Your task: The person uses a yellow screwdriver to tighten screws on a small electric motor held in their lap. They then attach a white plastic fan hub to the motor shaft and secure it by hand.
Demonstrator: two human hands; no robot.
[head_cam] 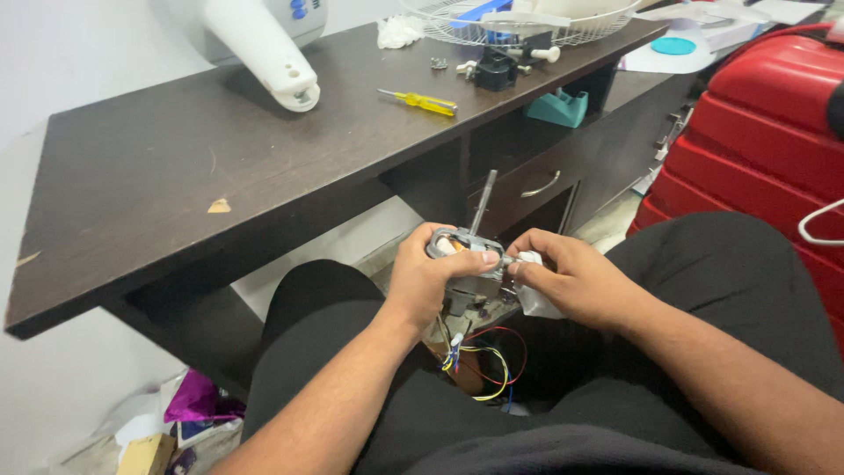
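Note:
My left hand (428, 273) grips a small grey fan motor (463, 251) over my lap, thumb across its top. A thin metal shaft (483, 202) sticks up from the motor. Coloured wires (489, 356) hang down from it between my knees. My right hand (567, 277) pinches a white cloth or tissue (533, 295) against the motor's right side, fingertips touching the housing.
A dark wooden desk (176, 176) stands ahead with a white fan base (264, 48), a yellow screwdriver (420, 101), a black part (497, 69), screws and a wire fan guard (492, 26). A red suitcase (765, 132) stands right. Clutter lies on the floor lower left.

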